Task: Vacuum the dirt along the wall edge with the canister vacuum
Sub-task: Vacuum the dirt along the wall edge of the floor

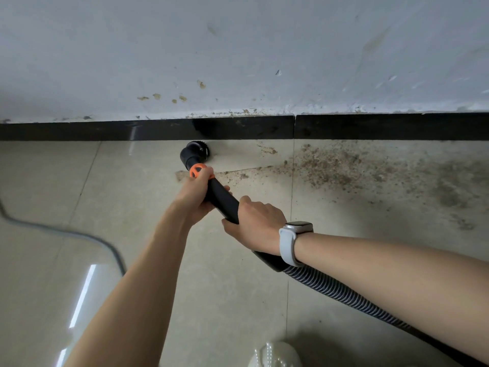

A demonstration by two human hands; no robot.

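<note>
Brush head: at the 12 o'clock end of the wand, set on the tile beside the black skirting; whether its bristles touch the skirting cannot be told.
Wand: black tube running from 5 o'clock up to 11 o'clock, with an orange collar near the head.
Left hand: fingers curled round the wand just below the collar, holding it firmly.
Right hand: wrapped round the wand lower down, toward 5 o'clock of the left hand; a pale watch sits on the wrist.
Hose: ribbed, trailing from the wand's rear end off toward 4 o'clock.
Dirt: brown grit spread along the skirting, from the head out to 3 o'clock, thickest well to the right.
Done: tile at 9 o'clock of the head looks free of grit, save a small patch by the collar.
Left: judged less than half complete; the whole band toward 3 o'clock remains.
Other: a grey cable lies at 8 o'clock; the stained wall rises at 12 o'clock.
</note>
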